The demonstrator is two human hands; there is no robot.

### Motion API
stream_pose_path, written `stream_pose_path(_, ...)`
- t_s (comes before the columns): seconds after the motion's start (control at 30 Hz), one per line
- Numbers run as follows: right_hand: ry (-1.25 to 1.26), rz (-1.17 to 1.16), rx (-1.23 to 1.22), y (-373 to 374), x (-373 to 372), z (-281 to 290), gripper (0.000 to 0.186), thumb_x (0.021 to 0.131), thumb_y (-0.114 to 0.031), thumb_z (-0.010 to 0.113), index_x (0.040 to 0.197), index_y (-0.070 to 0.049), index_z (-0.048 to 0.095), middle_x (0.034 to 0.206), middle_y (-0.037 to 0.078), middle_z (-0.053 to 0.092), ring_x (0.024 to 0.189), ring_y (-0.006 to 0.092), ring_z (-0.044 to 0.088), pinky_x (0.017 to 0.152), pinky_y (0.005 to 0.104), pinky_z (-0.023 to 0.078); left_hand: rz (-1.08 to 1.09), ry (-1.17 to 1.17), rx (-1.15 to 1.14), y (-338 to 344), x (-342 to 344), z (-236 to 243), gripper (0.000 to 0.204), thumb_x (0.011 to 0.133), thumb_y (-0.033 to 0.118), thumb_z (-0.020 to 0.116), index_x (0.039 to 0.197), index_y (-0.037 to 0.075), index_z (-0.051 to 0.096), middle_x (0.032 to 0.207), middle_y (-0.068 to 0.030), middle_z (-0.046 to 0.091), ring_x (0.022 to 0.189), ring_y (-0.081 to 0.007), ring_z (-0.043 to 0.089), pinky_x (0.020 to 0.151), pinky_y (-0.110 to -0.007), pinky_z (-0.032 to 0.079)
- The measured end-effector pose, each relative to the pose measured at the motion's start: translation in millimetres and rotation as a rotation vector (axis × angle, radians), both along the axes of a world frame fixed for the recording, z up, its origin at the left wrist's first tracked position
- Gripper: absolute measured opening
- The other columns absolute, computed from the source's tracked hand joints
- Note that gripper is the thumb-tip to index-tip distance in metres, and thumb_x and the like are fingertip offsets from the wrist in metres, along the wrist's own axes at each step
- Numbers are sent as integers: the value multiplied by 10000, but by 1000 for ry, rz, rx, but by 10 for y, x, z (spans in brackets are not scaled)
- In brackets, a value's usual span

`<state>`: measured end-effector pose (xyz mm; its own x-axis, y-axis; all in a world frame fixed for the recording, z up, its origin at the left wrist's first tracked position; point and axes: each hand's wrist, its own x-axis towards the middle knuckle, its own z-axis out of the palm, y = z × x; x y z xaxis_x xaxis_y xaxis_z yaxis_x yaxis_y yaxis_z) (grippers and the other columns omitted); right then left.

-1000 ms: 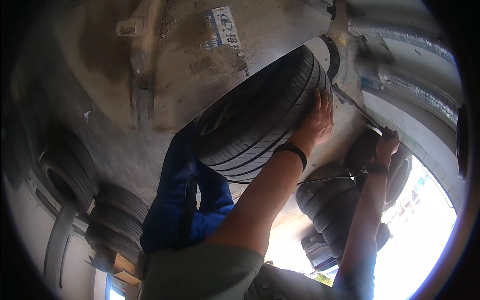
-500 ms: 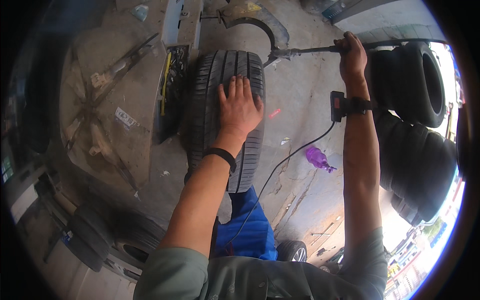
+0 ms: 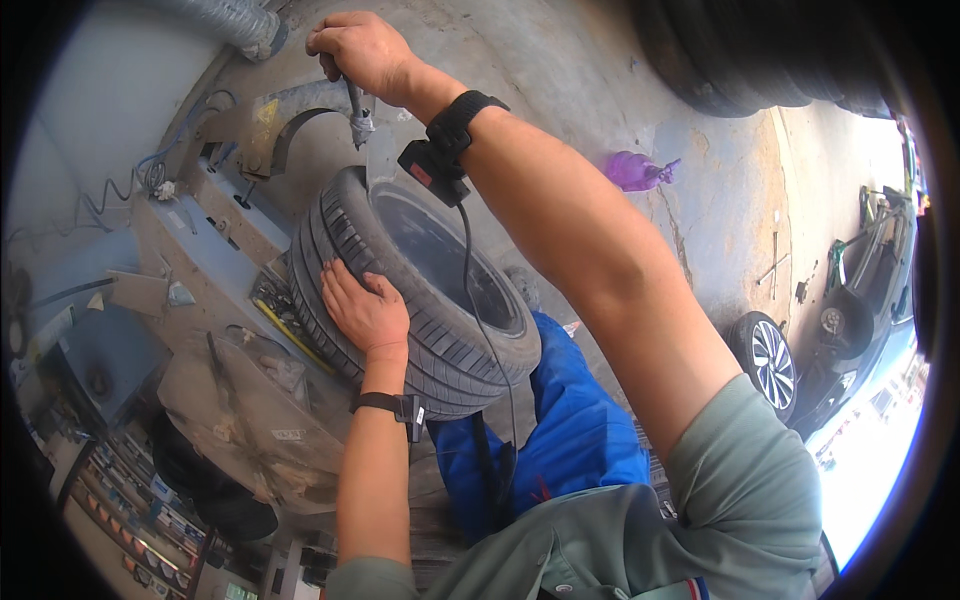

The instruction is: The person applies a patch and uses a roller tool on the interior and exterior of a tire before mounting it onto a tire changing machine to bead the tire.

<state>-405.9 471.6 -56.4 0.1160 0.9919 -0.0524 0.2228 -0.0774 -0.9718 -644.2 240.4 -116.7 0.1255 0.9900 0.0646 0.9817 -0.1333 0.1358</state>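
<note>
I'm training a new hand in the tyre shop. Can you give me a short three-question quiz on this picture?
1. True or false: the left hand lies flat on the tread of the tyre.
2. What does the right hand grip? A) a metal tool handle B) a purple rag C) a hose
3. What colour are the trousers below the tyre?

Key
1. True: the palm rests on the tread.
2. A: the fist is closed on the metal handle above the tyre.
3. Blue.
</note>
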Motion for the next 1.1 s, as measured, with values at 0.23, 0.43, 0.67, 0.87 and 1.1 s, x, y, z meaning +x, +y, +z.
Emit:
stream_pose_path(0.23, 3, -136, 132, 97, -56, -193, 183, 897, -174, 630, 898, -53, 766, 839, 59, 726, 768, 230, 711, 732, 354, 540, -36, -6, -12, 18, 20, 1, 520, 938, 181, 506, 1358, -126, 504, 1429, -319, 530, 1344, -462, 497, 1168, -517, 364)
stream_pose_path(0.43, 38, -182, 190, 27, -84, -235, 209, 891, -201, 623, 876, -43, 759, 746, 70, 712, 693, 196, 681, 680, 342, 522, -21, -7, -54, -1, -26, 28, 567, 929, 201, 497, 1395, -119, 456, 1452, -314, 497, 1371, -457, 468, 1184, -530, 338)
stream_pose_path(0.67, 213, -233, -14, 6, -174, -90, 200, 889, -195, 621, 884, -44, 752, 742, 63, 710, 684, 183, 681, 660, 324, 519, 3, -32, -64, -8, -90, -26, 594, 919, 220, 505, 1412, -106, 441, 1467, -302, 472, 1397, -443, 437, 1196, -527, 318)
stream_pose_path(0.87, -109, -179, 219, 62, -115, -290, 170, 886, -146, 617, 895, -52, 757, 841, 50, 718, 715, 209, 704, 694, 329, 541, -5, -39, -63, -10, -47, -8, 600, 914, 217, 506, 1414, -107, 438, 1464, -300, 475, 1395, -444, 438, 1197, -526, 317)
stream_pose_path(1.1, -512, -255, 444, 152, -155, -524, 183, 798, -101, 672, 937, -112, 791, 919, 38, 735, 827, 243, 715, 754, 359, 572, -7, -32, -56, -17, -59, -10, 602, 914, 219, 502, 1417, -104, 435, 1456, -300, 478, 1392, -444, 438, 1200, -529, 312)
